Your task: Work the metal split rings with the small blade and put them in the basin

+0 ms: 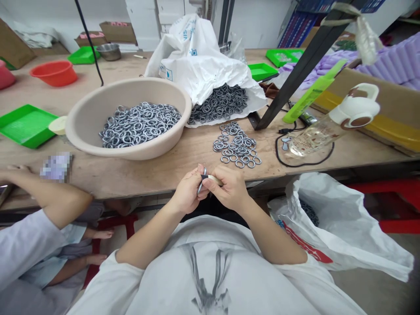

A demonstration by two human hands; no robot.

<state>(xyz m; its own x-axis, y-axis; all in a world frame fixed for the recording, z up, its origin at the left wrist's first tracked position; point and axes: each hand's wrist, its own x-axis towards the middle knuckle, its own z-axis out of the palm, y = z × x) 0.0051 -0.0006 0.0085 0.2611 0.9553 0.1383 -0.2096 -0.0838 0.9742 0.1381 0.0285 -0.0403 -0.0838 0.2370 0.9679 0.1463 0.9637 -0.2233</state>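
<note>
My left hand (pixel 187 191) is closed, pinching a grey ring (pixel 199 187) between thumb and fingers just off the table's front edge. My right hand (pixel 232 189) is wrapped round a small knife with a pale handle (pixel 215 179); its short dark blade (pixel 204 176) meets the ring. Fingers cover part of both things. Beyond my hands, a loose pile of grey rings (pixel 236 145) lies on the wooden table (pixel 157 173). A beige basin (pixel 131 153) to the left holds many more rings (pixel 141 124). Darker rings (pixel 223 103) spill from a white sack (pixel 197 57) lying on its side.
At right stand a black metal post (pixel 288 74), a tilted clear bottle (pixel 315 135), a black cable (pixel 303 165) and a cardboard box (pixel 370 109). An open white bag (pixel 344 218) hangs low at right. A co-worker's arm (pixel 49 192) and a child's hand (pixel 103 234) are at left, near a green tray (pixel 26 124).
</note>
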